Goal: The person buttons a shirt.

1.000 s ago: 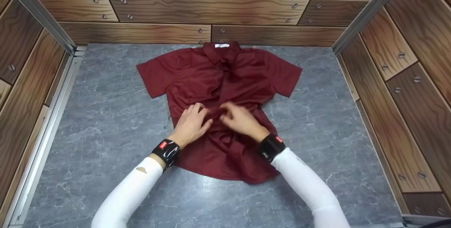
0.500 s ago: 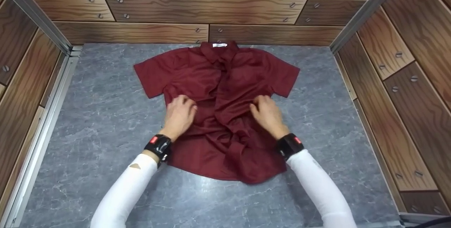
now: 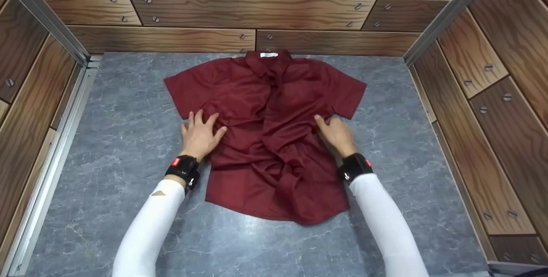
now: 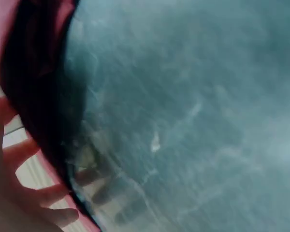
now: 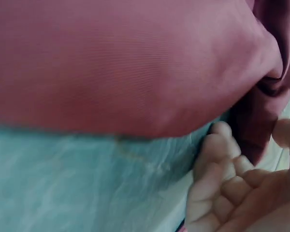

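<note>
A dark red short-sleeved button shirt (image 3: 278, 97) lies face up, collar at the far end, with its middle bunched in folds. My left hand (image 3: 199, 135) rests with spread fingers at the shirt's left side edge, just below the sleeve. In the left wrist view, its fingers (image 4: 48, 193) show beside the fabric edge. At the opposite side edge is my right hand (image 3: 338, 133), its thumb over the cloth. The right wrist view has the fingers (image 5: 217, 154) loosely bent, the thumb apart from them and fabric around that gap; no firm pinch shows.
The shirt lies on a grey marbled table (image 3: 128, 97). Wood-patterned panels (image 3: 252, 11) wall the back and both sides, with metal rails (image 3: 51, 174) along the left edge. The shirt's collar reaches close to the back wall.
Both hands have moved apart from the shirt's middle, the left to its left edge and the right to its right edge. The left fingers have spread. The front folds now show more fully.
</note>
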{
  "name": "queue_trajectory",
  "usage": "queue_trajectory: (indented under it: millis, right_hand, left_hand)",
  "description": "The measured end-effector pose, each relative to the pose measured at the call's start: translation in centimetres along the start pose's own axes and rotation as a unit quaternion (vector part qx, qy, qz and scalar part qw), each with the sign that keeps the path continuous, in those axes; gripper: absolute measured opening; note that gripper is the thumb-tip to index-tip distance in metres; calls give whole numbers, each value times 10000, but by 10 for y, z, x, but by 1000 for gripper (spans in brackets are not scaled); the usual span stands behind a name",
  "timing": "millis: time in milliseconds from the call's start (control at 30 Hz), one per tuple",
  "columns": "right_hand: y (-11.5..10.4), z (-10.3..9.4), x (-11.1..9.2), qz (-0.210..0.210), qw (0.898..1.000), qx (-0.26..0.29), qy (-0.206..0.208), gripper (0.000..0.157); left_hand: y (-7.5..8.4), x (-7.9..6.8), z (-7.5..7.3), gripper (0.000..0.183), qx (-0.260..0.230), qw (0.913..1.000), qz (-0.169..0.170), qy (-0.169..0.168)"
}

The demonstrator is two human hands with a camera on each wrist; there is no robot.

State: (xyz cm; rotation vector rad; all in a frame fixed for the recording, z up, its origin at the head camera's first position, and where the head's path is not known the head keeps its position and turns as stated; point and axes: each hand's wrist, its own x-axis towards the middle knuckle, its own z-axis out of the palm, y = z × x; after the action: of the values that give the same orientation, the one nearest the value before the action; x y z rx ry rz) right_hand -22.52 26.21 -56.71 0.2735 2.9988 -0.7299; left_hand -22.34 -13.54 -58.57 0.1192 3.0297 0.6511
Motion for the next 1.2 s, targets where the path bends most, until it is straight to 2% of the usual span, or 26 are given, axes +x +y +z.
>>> queue_trajectory:
  millis: [100, 167, 300, 400, 467, 533, 633, 700, 767, 800, 867, 933, 1000, 1067, 1133, 1200]
  right_hand:
    - [-2, 0, 9, -58, 9999, -27, -157, 40]
    - [-2, 0, 16, -17, 9999, -103, -65, 34]
    - [3, -2, 32, 252, 9989, 27, 388, 31]
    - [5, -3, 40, 401, 9983, 81, 411, 32]
    - [5, -3, 42, 436, 9984, -33, 344, 33]
    - [2, -1, 41, 349, 9977, -276, 508, 37]
    - [-7, 3, 38, -195, 9888, -830, 1224, 44]
    - [-19, 8, 36, -847, 9745, -1132, 1745, 41]
    - [-36, 13, 30, -1590, 9603, -1260, 1913, 31]
    - [-46, 16, 27, -1896, 9562, -1283, 1825, 28]
    - [-68, 24, 19, -2251, 9575, -1242, 1311, 34]
    - [-88, 32, 11, -2308, 9623, -1307, 595, 50]
    - [-103, 39, 4, -2203, 9625, -1585, 16, 64]
    - [-110, 44, -1, -2074, 9618, -1765, -268, 63]
    - [-111, 46, -3, -1912, 9649, -1776, -297, 51]
    - [-107, 45, -3, -1653, 9745, -1501, -242, 31]
  left_hand:
    - [-2, 6, 0, 71, 148, 9983, -199, -534]
    - [-4, 12, 0, 75, 282, 9967, -267, -716]
    - [-3, 22, -2, 81, 403, 9946, -338, -896]
    - [-3, 25, -2, 86, 374, 9932, -359, -1045]
    - [-4, 23, -3, 90, 361, 9923, -354, -1127]
    - [-5, 20, -4, 95, 407, 9918, -332, -1164]
    - [-5, 14, -9, 99, 545, 9921, -253, -1103]
    - [-1, 11, -11, 97, 670, 9948, -43, -764]
    - [7, 11, -12, 84, 721, 9967, 314, -211]
    - [13, 11, -11, 74, 703, 9961, 528, 96]
    - [28, 14, -8, 50, 620, 9907, 1015, 662]
    - [43, 18, -5, 28, 470, 9849, 1419, 870]
    - [58, 23, -1, 18, 335, 9817, 1688, 819]
    - [70, 27, 4, 16, 232, 9796, 1863, 712]
    - [80, 30, 9, 16, 173, 9785, 1959, 623]
    - [87, 33, 13, 16, 156, 9774, 2017, 608]
